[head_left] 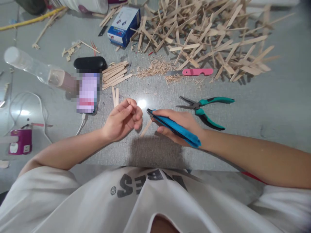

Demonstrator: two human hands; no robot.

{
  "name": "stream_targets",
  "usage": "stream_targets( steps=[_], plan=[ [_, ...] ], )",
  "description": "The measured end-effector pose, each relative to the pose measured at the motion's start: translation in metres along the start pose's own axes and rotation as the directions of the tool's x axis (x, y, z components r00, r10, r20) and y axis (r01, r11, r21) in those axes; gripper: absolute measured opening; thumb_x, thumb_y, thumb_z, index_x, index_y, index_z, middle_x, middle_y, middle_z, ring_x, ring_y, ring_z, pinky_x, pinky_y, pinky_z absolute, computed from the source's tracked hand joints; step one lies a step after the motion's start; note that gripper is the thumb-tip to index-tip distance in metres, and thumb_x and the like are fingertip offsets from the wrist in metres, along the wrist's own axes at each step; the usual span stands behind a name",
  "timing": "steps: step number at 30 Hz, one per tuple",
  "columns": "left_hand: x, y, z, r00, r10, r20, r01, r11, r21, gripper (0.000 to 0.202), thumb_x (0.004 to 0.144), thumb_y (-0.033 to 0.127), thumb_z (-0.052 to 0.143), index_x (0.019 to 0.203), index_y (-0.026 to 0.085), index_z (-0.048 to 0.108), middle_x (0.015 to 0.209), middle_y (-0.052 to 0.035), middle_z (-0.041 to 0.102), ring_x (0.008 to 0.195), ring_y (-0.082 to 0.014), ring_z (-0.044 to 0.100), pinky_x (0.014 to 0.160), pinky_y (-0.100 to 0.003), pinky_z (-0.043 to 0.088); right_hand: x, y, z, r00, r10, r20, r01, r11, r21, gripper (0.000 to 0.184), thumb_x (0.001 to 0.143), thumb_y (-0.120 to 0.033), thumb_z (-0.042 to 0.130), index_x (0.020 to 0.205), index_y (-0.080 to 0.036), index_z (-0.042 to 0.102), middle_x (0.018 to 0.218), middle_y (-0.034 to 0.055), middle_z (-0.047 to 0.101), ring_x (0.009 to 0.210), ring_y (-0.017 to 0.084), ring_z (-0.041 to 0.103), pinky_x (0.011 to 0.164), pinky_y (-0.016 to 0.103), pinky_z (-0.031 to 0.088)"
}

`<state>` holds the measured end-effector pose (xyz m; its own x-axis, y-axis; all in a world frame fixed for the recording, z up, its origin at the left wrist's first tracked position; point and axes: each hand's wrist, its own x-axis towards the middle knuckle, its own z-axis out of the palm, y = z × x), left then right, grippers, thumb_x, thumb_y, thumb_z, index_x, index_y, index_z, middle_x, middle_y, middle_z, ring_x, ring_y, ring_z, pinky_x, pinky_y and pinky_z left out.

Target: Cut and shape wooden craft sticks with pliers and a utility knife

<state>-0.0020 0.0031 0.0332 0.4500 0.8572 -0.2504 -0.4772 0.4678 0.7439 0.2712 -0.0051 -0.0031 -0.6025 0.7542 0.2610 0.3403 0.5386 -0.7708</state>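
Observation:
My right hand (178, 124) is closed round a blue-handled cutting tool (176, 127), its tip pointing left toward my left hand. My left hand (123, 119) hovers over the grey table (267, 106) with fingers curled together in a loose pinch; what it holds, if anything, I cannot make out. A short wooden stick (146, 128) lies or hangs between the two hands, just below the tool's tip. Green-handled pliers (206, 108) lie right behind my right hand.
A big heap of wooden craft sticks (206, 35) fills the back right. A pink-handled knife (191, 72) and wood shavings (155, 68) lie mid-table. Stacked sticks (116, 75), a phone (87, 92), a black case (90, 63), a blue box (124, 26), a clear bottle (36, 69).

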Motion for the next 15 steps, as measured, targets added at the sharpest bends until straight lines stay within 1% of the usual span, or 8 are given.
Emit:
stream_targets(
  steps=[2, 3, 4, 7, 9, 12, 13, 15],
  plan=[
    [-0.003, -0.004, -0.007, 0.992, -0.012, 0.125, -0.001, 0.994, 0.108, 0.043, 0.108, 0.061, 0.081, 0.112, 0.024, 0.061, 0.073, 0.0013, 0.077, 0.035, -0.0084, 0.051, 0.038, -0.018, 0.04, 0.001, -0.001, 0.001, 1.0, -0.024, -0.017, 0.023, 0.999, -0.027, 0.047, 0.115, -0.054, 0.068, 0.155, -0.028, 0.067, 0.124, 0.0066, 0.089, 0.106, 0.024, 0.089, 0.087, 0.033, 0.071],
    [-0.005, -0.006, -0.009, 0.988, -0.015, 0.155, -0.006, 0.99, 0.137, 0.041, 0.111, 0.062, 0.076, 0.115, 0.024, 0.061, 0.069, 0.0024, 0.077, 0.03, -0.0071, 0.044, 0.034, -0.016, 0.034, 0.001, -0.001, 0.001, 0.998, -0.051, -0.029, 0.05, 0.997, -0.05, 0.046, 0.115, -0.051, 0.068, 0.154, -0.027, 0.067, 0.125, 0.0069, 0.089, 0.106, 0.024, 0.089, 0.086, 0.033, 0.071],
    [-0.008, -0.007, -0.011, 0.986, -0.017, 0.165, -0.009, 0.988, 0.155, 0.036, 0.115, 0.059, 0.071, 0.115, 0.024, 0.063, 0.061, 0.0054, 0.071, 0.027, -0.006, 0.038, 0.034, -0.015, 0.03, 0.002, -0.002, 0.002, 0.996, -0.081, -0.042, 0.078, 0.994, -0.076, 0.044, 0.116, -0.049, 0.068, 0.154, -0.027, 0.067, 0.125, 0.0068, 0.089, 0.106, 0.024, 0.089, 0.086, 0.033, 0.071],
    [-0.016, -0.013, -0.012, 0.986, -0.003, 0.164, -0.017, 0.992, 0.122, 0.04, 0.118, 0.059, 0.062, 0.1, 0.024, 0.065, 0.043, 0.0127, 0.045, 0.026, -0.0057, 0.026, 0.037, -0.015, 0.033, 0.001, -0.004, 0.007, 0.985, -0.155, -0.076, 0.144, 0.981, -0.132, 0.039, 0.117, -0.042, 0.063, 0.153, -0.029, 0.066, 0.116, 0.0045, 0.089, 0.094, 0.022, 0.088, 0.08, 0.032, 0.072],
    [-0.022, -0.016, -0.009, 0.984, 0.034, 0.174, -0.056, 0.991, 0.124, 0.046, 0.12, 0.061, 0.058, 0.093, 0.023, 0.064, 0.041, 0.0115, 0.04, 0.029, -0.0063, 0.026, 0.039, -0.016, 0.031, -0.001, -0.007, 0.009, 0.979, -0.187, -0.082, 0.173, 0.972, -0.157, 0.039, 0.116, -0.042, 0.062, 0.153, -0.029, 0.067, 0.112, 0.0044, 0.089, 0.086, 0.021, 0.087, 0.073, 0.032, 0.071],
    [-0.031, -0.021, -0.003, 0.984, 0.095, 0.152, -0.118, 0.982, 0.15, 0.06, 0.123, 0.063, 0.044, 0.082, 0.022, 0.058, 0.043, 0.0091, 0.032, 0.036, -0.0072, 0.026, 0.042, -0.019, 0.026, -0.008, -0.014, 0.008, 0.965, -0.257, -0.056, 0.238, 0.943, -0.232, 0.034, 0.116, -0.039, 0.064, 0.147, -0.025, 0.07, 0.121, 0.01, 0.088, 0.088, 0.024, 0.087, 0.069, 0.036, 0.071],
    [-0.033, -0.022, -0.001, 0.985, 0.127, 0.117, -0.149, 0.968, 0.202, 0.063, 0.124, 0.062, 0.041, 0.078, 0.022, 0.055, 0.046, 0.0075, 0.032, 0.041, -0.0082, 0.028, 0.045, -0.021, 0.027, -0.01, -0.016, 0.007, 0.964, -0.264, -0.034, 0.247, 0.936, -0.251, 0.032, 0.116, -0.036, 0.065, 0.145, -0.022, 0.071, 0.124, 0.0121, 0.088, 0.09, 0.025, 0.087, 0.07, 0.037, 0.071],
    [-0.036, -0.023, 0.001, 0.967, 0.246, 0.068, -0.255, 0.909, 0.329, 0.058, 0.125, 0.051, 0.041, 0.076, 0.022, 0.05, 0.055, 0.0051, 0.035, 0.049, -0.0101, 0.034, 0.05, -0.025, 0.029, -0.014, -0.021, 0.005, 0.971, -0.239, 0.023, 0.236, 0.933, -0.273, 0.032, 0.114, -0.031, 0.069, 0.144, -0.019, 0.073, 0.131, 0.0161, 0.086, 0.092, 0.026, 0.087, 0.072, 0.039, 0.072]
  ],
)
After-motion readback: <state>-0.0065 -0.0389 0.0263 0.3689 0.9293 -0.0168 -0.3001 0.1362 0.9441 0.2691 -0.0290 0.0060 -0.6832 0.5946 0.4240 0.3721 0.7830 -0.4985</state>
